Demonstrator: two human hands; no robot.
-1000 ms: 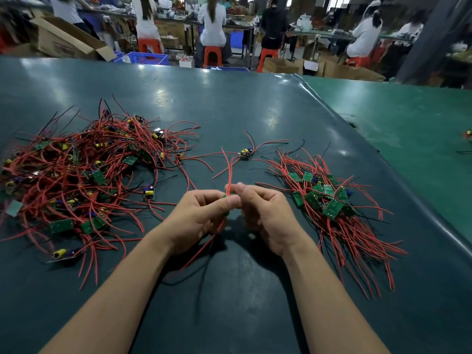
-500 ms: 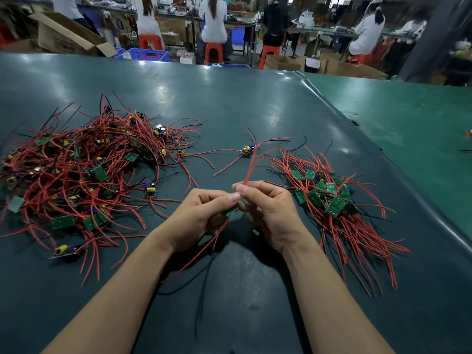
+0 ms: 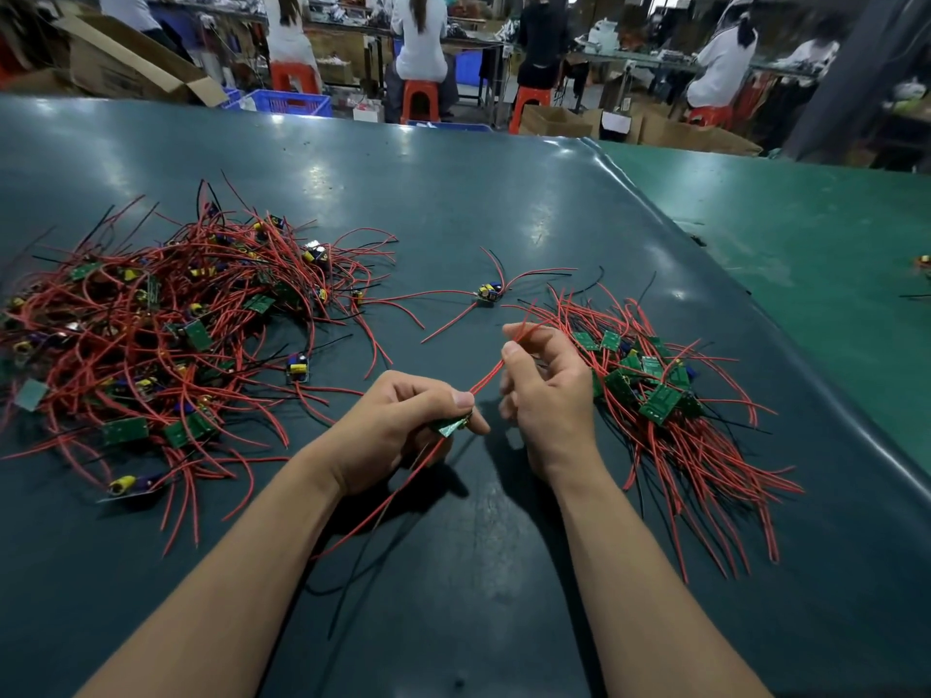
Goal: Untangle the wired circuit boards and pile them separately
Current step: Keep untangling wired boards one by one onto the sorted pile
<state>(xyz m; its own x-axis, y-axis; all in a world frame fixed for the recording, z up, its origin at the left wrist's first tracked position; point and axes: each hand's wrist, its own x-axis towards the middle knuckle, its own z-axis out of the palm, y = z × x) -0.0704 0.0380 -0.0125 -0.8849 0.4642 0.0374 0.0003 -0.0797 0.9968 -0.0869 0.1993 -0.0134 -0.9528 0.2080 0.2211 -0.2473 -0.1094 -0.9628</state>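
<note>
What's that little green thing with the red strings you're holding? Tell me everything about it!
It is a small green circuit board, flat, tilted and mostly hidden in the left hand, whose thumb and fingers pinch it above the dark table. Thin red wires run up from it to the right hand, which pinches them. More red wire and thin black wires trail down toward the person.

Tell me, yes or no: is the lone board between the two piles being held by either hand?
No. The lone board lies on the table, apart from both hands; the left hand pinches a different board.
</note>
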